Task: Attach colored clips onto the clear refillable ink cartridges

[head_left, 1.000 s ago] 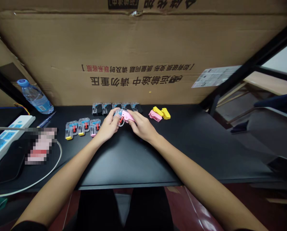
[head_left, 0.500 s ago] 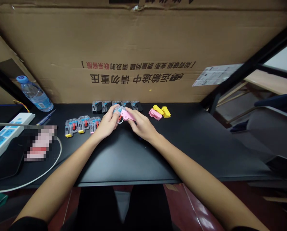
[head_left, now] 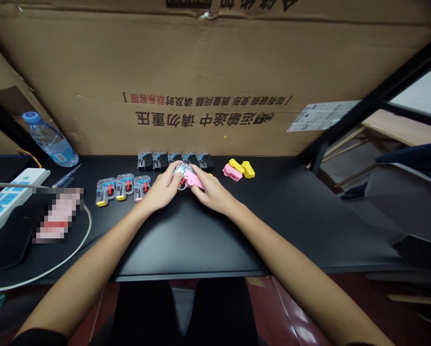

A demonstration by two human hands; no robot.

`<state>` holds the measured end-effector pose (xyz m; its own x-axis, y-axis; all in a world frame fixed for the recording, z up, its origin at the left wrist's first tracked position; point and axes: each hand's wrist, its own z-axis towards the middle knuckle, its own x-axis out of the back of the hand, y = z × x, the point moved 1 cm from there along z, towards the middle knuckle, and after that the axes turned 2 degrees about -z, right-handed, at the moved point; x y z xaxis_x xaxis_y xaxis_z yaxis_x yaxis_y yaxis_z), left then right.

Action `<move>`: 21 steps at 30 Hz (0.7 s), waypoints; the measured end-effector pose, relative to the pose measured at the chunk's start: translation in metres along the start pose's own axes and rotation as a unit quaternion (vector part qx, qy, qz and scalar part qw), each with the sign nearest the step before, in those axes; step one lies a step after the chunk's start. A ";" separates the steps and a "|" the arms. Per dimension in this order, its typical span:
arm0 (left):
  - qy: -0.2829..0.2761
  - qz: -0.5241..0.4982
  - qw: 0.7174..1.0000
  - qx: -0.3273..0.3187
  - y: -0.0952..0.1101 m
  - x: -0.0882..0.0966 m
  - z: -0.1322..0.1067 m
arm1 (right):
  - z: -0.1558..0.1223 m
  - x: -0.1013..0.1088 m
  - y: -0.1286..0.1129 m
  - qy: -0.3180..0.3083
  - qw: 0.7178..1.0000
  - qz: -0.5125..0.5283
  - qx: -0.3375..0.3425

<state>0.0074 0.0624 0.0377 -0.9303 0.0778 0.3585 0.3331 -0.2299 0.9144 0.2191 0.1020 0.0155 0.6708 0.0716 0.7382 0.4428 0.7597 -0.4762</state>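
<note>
Over the middle of the desk, my left hand (head_left: pixel 164 189) is closed around a clear toy water gun (head_left: pixel 181 169) with a red trigger. My right hand (head_left: pixel 214 192) grips a pink plastic piece (head_left: pixel 193 179) against the gun's right side. Fingers hide parts of both, so I cannot tell whether they are joined. Left of my hands lie three clear toy water guns (head_left: pixel 124 185) with yellow or pink ends. Loose pink (head_left: pixel 232 172) and yellow (head_left: pixel 249 169) plastic pieces are piled to the right.
Several clear-and-black toy parts (head_left: pixel 159 161) line the back of the black desk (head_left: pixel 194 245), before a cardboard sheet (head_left: pixel 215 62). At left are a water bottle (head_left: pixel 53 142), a screwdriver (head_left: pixel 67 176), a power strip (head_left: pixel 11 199), a dark phone-like slab (head_left: pixel 9 238) and a white cable (head_left: pixel 87 230).
Both hands have come slightly nearer to me with the water gun and pink piece, which stay pressed together. The gun's tilt has changed a little. The view has shifted slightly.
</note>
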 end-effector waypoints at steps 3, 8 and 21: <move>0.005 -0.002 1.000 0.005 -0.002 -0.001 0.000 | -0.002 0.000 0.001 -0.001 1.000 -0.008 0.000; 0.004 -0.009 1.000 0.008 -0.002 -0.001 0.000 | -0.002 0.003 -0.001 0.000 1.000 0.004 -0.004; 0.027 -0.002 0.999 -0.023 -0.008 -0.003 0.001 | -0.003 0.008 -0.003 -0.042 0.999 -0.012 0.003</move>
<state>0.0083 0.0654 0.0295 -0.9388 0.0257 0.3434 0.3237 -0.2747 0.9054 0.2249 0.0980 0.0212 0.6086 0.1073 0.7862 0.4544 0.7651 -0.4562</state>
